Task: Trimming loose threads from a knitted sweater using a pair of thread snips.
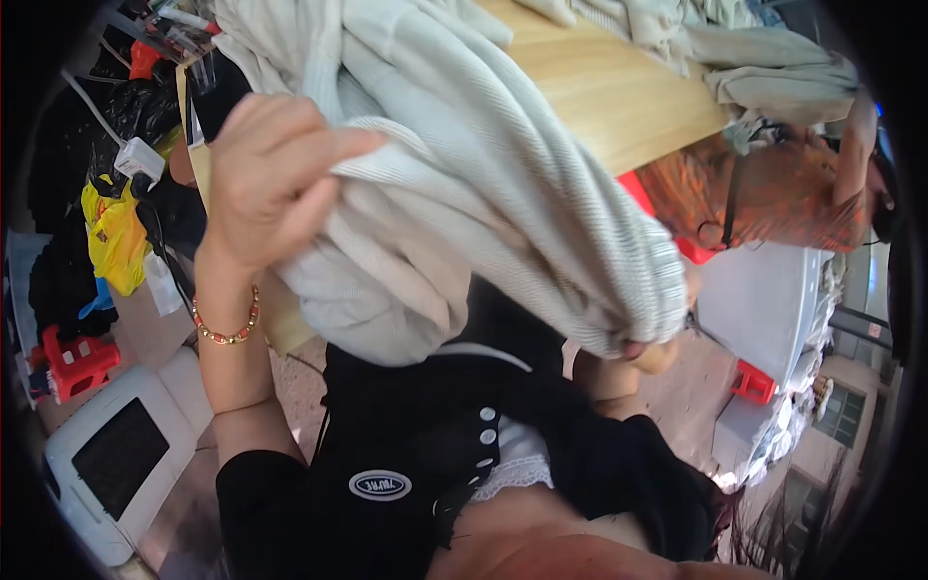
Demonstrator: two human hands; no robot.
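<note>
A pale grey-cream knit sweater (541, 145) hangs bunched between my two hands, its upper part lying over the wooden table. My left hand (271, 174), with a gold and red bracelet on the wrist, grips a fold of the knit between thumb and fingers; motion blurs it a little. At the ribbed end of the sweater, lower right, my right hand (659, 358) is closed on the knit. Most of that hand is hidden behind the ribbing, with only some fingers showing.
More pale knits (773, 72) lie on the table (609, 87) at the far right. Beyond its right edge is another person in an orange patterned top (773, 193), near a white container (759, 290). At left are a yellow bag (114, 232), a red stool (77, 362) and a white plastic frame (126, 454).
</note>
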